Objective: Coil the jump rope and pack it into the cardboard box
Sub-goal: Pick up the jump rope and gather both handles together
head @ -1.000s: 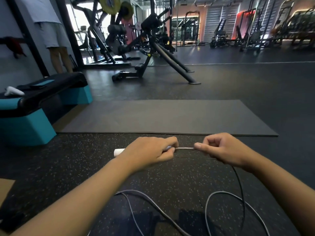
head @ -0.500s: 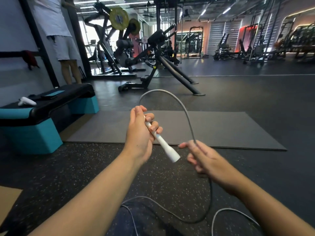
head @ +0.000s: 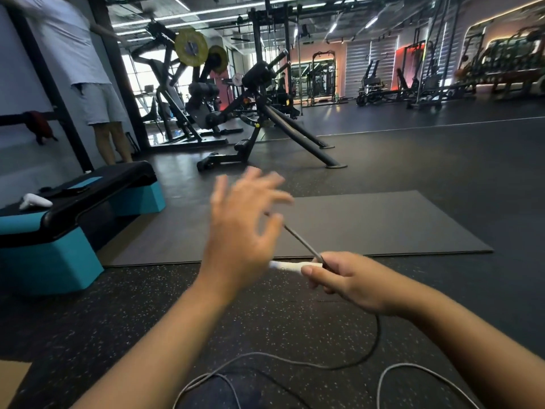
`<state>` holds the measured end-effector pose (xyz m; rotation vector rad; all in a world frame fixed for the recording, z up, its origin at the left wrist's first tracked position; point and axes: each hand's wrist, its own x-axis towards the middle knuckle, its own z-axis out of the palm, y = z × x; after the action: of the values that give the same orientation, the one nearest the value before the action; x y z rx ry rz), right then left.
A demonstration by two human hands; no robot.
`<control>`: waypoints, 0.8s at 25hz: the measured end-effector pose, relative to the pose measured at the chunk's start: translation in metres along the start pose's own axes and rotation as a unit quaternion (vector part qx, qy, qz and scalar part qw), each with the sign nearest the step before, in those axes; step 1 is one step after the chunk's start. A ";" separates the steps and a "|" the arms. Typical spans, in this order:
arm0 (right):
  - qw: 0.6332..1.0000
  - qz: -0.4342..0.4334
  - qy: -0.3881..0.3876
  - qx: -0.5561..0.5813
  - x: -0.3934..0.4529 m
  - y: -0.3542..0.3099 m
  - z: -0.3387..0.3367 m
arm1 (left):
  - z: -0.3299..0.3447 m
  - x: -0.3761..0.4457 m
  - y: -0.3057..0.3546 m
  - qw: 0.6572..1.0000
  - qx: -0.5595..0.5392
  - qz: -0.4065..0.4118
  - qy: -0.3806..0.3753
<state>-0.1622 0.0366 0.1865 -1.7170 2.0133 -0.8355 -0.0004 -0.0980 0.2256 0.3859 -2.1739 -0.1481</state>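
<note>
My right hand is shut on the white handle of the jump rope, which sticks out to the left. A straight grey stretch of rope runs from the handle up and left to the fingers of my left hand. That hand is raised, blurred, fingers spread, gripping nothing. More rope lies in loose loops on the speckled floor below my arms. A tan corner of the cardboard box shows at the bottom left edge.
A teal and black step platform stands on the left with a white object on it. A dark mat lies ahead. A person stands at the back left beside gym machines.
The white handle passed from my left hand to my right hand. My left hand let go, rose and spread its fingers. The tall rope arc is now a short straight stretch.
</note>
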 end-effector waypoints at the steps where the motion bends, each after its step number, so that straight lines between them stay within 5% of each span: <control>1: 1.000 -0.013 -0.001 -0.019 0.001 0.001 -0.006 | -0.002 0.005 0.007 0.987 0.069 0.079 -0.124; 3: 0.999 -0.036 0.003 -0.026 0.001 0.003 -0.015 | 0.002 0.011 0.016 0.944 0.133 0.094 -0.289; 8: 0.997 -0.062 0.048 0.015 -0.003 0.007 -0.025 | 0.018 0.012 0.016 0.934 -0.057 -0.045 -0.350; 15: 0.976 -0.021 0.094 0.198 -0.002 0.001 -0.016 | 0.022 0.013 0.007 0.935 -0.223 -0.166 -0.221; 20: 0.977 -0.024 0.103 0.186 0.003 -0.009 -0.003 | 0.031 0.004 0.014 0.858 -0.386 -0.291 -0.174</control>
<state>-0.1578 0.0336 0.1943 -1.5217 1.7946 -1.3583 -0.0307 -0.0871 0.2136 0.5551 -2.0507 -1.4737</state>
